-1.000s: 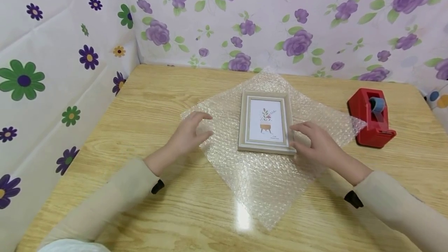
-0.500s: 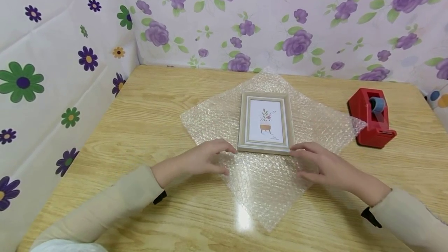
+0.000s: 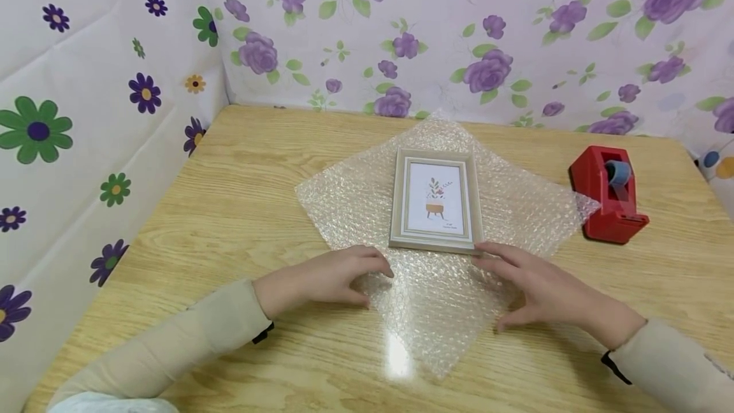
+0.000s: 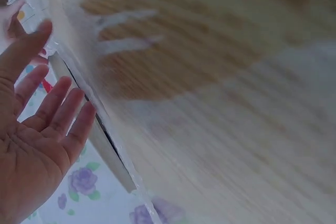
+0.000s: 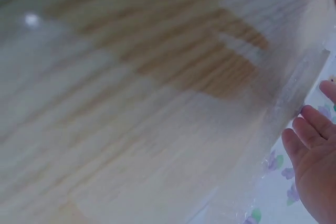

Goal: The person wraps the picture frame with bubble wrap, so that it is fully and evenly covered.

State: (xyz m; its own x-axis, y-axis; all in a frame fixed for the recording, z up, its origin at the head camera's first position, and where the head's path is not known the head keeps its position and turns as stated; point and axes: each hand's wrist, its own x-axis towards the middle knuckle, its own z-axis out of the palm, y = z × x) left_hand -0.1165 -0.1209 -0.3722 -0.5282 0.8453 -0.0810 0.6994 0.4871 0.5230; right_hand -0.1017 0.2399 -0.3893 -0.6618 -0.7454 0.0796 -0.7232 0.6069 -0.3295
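Note:
A picture frame [image 3: 438,199] with a drawing of a potted plant lies face up on a sheet of clear bubble wrap [image 3: 355,193], which is spread cornerwise on the table. My left hand [image 3: 338,275] hovers over the wrap's lower left edge, its fingers loosely bent and holding nothing. At the frame's lower right corner are the fingertips of my right hand [image 3: 541,285]; whether they touch it I cannot tell. The left wrist view shows the left hand [image 4: 42,135] with fingers apart beside the wrap's edge. Relaxed fingers of the right hand [image 5: 320,156] appear in the right wrist view.
On the right stands a red tape dispenser [image 3: 608,193] with a blue roll of tape [image 3: 618,172]. The wrap's right corner reaches its side. Wood-grain table [image 3: 246,177] surrounds the wrap. Flowered cloths [image 3: 321,30] hang behind and at the left.
Both hands have drawn back from the frame's sides toward me, the left also shifting right. The frame, wrap and tape dispenser have stayed in place.

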